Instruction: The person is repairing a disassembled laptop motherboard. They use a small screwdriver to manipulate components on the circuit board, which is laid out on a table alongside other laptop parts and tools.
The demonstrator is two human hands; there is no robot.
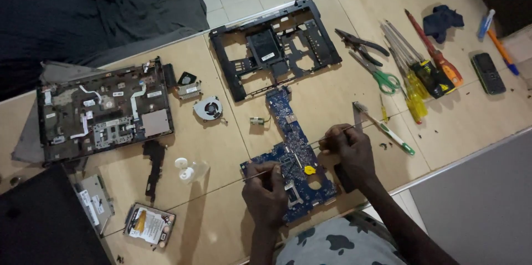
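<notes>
The blue circuit board [292, 157] lies near the table's front edge [443, 168], with bare wood to its right. The left hand [266, 195] is closed around a thin rod [260, 172] over the board's left part. The right hand [350, 148], fist-like, grips another thin tool [346, 127] at the board's right edge.

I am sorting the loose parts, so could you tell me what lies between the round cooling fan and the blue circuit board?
In the head view, a small green module with a thin wire lies on the table between the round cooling fan and the blue circuit board.
</notes>
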